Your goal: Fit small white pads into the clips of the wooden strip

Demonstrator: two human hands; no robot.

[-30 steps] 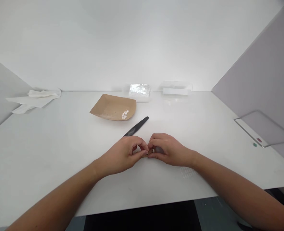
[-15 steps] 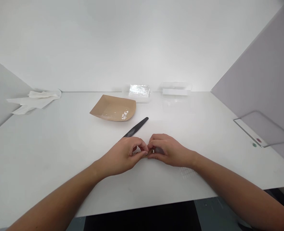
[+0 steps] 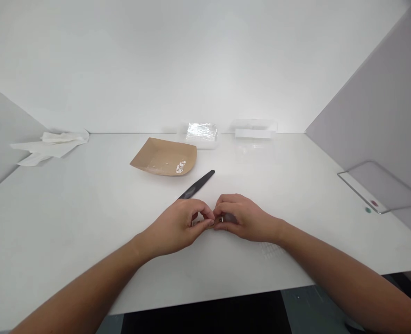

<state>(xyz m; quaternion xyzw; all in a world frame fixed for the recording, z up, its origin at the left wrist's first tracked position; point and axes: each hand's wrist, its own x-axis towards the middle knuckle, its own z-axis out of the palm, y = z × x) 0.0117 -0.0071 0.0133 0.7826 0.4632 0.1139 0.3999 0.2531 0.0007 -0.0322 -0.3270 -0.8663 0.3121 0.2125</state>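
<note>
My left hand (image 3: 182, 224) is closed in a pinch, thumb and index fingertip meeting at a small, thin, brownish piece (image 3: 210, 226). Facing it, my right hand (image 3: 245, 220) has its fingertips pinched together at the same spot, almost touching the left ones. A tiny shiny metallic part (image 3: 221, 220) shows between the right thumb and index finger. Most of what the fingers hold is covered, so its kind cannot be made out. Just beyond the left hand lies a flat black tapered strip, like a nail file (image 3: 198, 184), with a whitish smear; the hand hides its near end.
A brown cardboard tray (image 3: 162, 143) holds small white flakes (image 3: 181, 167). Behind stand a clear-wrapped pack (image 3: 202, 132) and a clear plastic box (image 3: 255, 133). White tissues (image 3: 52, 146) lie left. At right are a wire frame (image 3: 360, 190) and a green dot (image 3: 368, 210). A clear gridded sheet (image 3: 272, 251) lies by my right wrist.
Both hands keep the same pinch in the same place. The whole view has shifted very slightly; nothing on the table has been moved.
</note>
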